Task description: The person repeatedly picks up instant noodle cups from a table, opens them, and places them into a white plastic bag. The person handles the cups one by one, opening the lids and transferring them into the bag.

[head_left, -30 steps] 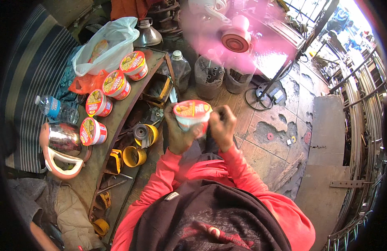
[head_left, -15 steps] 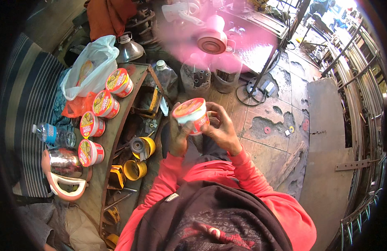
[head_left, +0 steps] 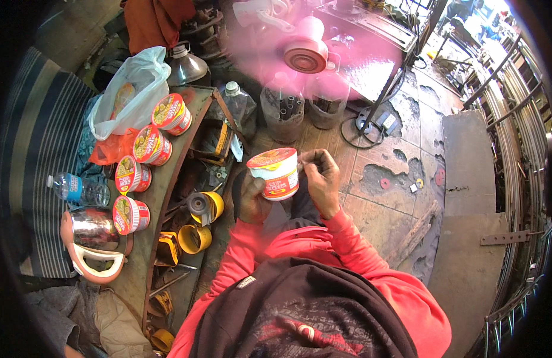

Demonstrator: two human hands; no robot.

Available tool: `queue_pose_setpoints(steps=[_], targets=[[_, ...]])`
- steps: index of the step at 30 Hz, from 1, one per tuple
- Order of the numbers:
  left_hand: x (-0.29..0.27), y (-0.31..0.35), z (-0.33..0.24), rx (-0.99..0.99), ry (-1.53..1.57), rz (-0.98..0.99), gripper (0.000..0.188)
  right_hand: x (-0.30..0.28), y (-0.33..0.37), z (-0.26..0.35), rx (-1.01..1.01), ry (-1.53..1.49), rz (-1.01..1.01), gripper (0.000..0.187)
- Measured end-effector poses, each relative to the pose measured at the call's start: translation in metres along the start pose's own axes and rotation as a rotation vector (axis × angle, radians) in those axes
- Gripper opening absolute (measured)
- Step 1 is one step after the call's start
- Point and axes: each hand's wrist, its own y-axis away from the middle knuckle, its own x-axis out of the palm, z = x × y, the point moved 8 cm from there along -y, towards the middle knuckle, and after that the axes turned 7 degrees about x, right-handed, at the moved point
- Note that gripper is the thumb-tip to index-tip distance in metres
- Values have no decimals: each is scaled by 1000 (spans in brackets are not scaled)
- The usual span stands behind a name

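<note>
An instant noodle cup [head_left: 280,180], red and white with a printed lid, is held upright in front of me. My left hand [head_left: 254,200] is closed around its left side and supports it. Beside the cup's right rim, my right hand [head_left: 322,179] has its fingers pinched together; whatever is between the fingertips is too small to make out. Several similar noodle cups [head_left: 131,216] stand in a row on the wooden bench [head_left: 141,256] to my left.
By the row of cups are a metal kettle [head_left: 92,235], a water bottle [head_left: 79,190] and a pale plastic bag [head_left: 130,89]. Yellow parts [head_left: 194,238] sit on a shelf below the bench. Broken floor tiles [head_left: 371,221] and a metal sheet [head_left: 469,250] lie to the right.
My right hand has come off the cup's side and now pinches by its rim. The cup has turned more upright, its printed front facing me, with my left hand still on it.
</note>
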Motion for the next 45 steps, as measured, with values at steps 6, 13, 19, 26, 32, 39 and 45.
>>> queue_pose_setpoints(steps=[6,13,19,26,32,39,45], targets=[[-5,-6,3,-14,-92,-46,50,12,11,2,-41,-9,95,46],[21,0,-15,197,-680,101,75,-1,7,3,-15,2,39,16],[21,-1,-19,222,-803,4,80,1,13,19,-257,327,-37,20],[19,0,-11,-23,-281,54,68,3,-6,-5,-36,-138,205,27],[11,0,10,-138,-51,81,68,5,-4,-15,148,-409,351,64],[9,-14,-2,76,-434,-46,66,7,11,2,-17,-140,169,64],[31,-14,-12,150,-880,32,71,-1,8,30,-333,81,33,38]])
